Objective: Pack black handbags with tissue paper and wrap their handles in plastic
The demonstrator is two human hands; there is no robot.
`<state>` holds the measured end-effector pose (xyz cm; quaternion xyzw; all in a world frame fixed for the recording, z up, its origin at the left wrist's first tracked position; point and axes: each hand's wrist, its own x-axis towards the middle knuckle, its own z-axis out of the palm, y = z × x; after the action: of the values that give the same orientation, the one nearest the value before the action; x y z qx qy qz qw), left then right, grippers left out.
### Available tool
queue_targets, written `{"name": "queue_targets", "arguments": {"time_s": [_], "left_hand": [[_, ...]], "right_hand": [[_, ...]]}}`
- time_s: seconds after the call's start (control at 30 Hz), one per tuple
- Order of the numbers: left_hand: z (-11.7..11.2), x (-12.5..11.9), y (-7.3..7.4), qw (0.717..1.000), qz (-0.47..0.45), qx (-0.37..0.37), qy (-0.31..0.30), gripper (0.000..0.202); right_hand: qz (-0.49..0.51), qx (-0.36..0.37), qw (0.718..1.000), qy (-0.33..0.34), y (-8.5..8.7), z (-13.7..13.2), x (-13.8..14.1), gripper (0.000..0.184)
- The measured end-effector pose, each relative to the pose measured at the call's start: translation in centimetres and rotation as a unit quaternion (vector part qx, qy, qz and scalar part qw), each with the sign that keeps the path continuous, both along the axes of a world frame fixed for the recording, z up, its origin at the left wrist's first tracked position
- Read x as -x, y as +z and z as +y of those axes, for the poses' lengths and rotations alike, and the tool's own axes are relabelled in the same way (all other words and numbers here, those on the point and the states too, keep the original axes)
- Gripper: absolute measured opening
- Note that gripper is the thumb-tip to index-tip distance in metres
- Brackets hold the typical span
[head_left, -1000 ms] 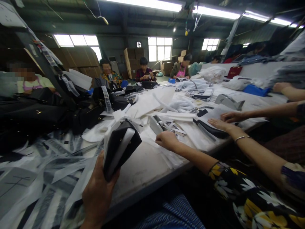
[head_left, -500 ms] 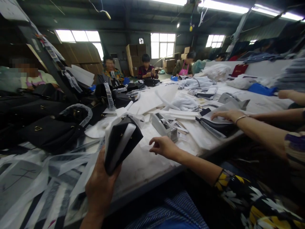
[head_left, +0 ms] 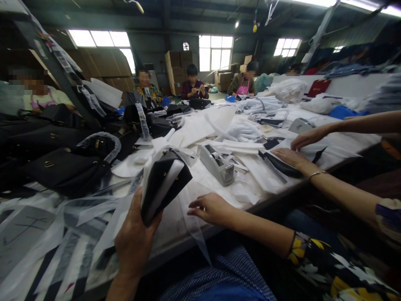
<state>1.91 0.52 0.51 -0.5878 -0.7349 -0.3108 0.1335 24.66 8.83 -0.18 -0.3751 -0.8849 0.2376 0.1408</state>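
My left hand (head_left: 135, 242) grips a small black bag (head_left: 163, 184) from below and holds it tilted above the table edge; white foam paper is wrapped round it. My right hand (head_left: 210, 207), in a flowered sleeve, hovers just right of the bag with fingers curled, pinching a thin clear plastic sheet (head_left: 191, 221) that hangs down over the table edge. A grey tape dispenser (head_left: 217, 164) stands on the white table (head_left: 175, 238) just beyond my right hand.
A co-worker's hands (head_left: 300, 146) on the right press on a flat black piece (head_left: 278, 165). Black handbags (head_left: 62, 167) are piled at the left, clear plastic bags (head_left: 46, 234) lie at the near left, white wrapping paper (head_left: 200, 129) covers the middle. Several people sit at the far end.
My right hand has drawn back from beside the tape dispenser toward me and now pulls a clear plastic sheet. The bag in my left hand stayed about where it was.
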Motion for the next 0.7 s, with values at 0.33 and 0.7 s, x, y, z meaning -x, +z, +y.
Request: {"name": "queue_targets", "arguments": {"time_s": [0.33, 0.7], "left_hand": [[0.3, 0.0, -3.0, 0.979, 0.121, -0.05, -0.155, 0.075], [-0.6, -0.7, -4.6, 0.923, 0.321, -0.031, -0.211, 0.057]], "right_hand": [[0.079, -0.255, 0.955, 0.126, -5.6, 2.0, 0.7, 0.025], [0.273, -0.248, 0.924, 0.102, 4.0, 0.0, -1.5, 0.019]]}}
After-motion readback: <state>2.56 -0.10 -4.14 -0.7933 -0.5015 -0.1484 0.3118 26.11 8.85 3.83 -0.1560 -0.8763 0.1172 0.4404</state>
